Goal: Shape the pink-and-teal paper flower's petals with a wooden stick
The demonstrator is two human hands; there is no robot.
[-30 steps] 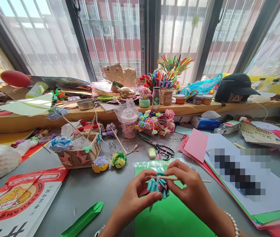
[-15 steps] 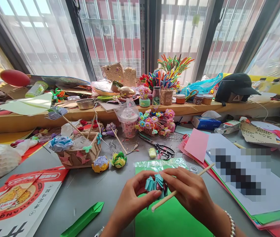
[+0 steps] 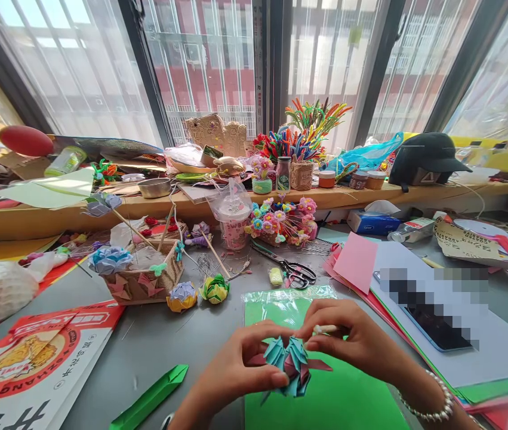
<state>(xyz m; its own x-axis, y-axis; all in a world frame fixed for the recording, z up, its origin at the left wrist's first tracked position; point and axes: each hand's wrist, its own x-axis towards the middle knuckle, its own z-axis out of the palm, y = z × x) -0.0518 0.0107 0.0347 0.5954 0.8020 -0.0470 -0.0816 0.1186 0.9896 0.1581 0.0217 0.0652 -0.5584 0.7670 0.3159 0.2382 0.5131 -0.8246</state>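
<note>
My left hand [image 3: 240,365] is closed around a teal and pink folded paper flower [image 3: 297,352], thumb at its front and fingers behind. Thin pink paper points stick out from the flower's sides. At its upper right edge, my right hand [image 3: 354,339] is closed with a pale wooden stick [image 3: 325,329] between its fingers; only the stick's end shows. The right fingertips are close to the petals, and I cannot tell whether they touch. Below both hands lies a pack of green paper [image 3: 325,401] in clear film. A folded green paper strip [image 3: 150,397] lies to the left.
Black-handled scissors [image 3: 296,272] and a small yellow block [image 3: 276,276] lie beyond the hands. Two paper flowers [image 3: 216,289] sit by a decorated box [image 3: 144,283]. Right are paper sheets [image 3: 495,352] with a phone [image 3: 437,322]; left is a printed bag [image 3: 34,358].
My right hand has drawn the stick back from across the flower's front, its end now at the upper right. The flower has turned and shows more of its pink and teal folds.
</note>
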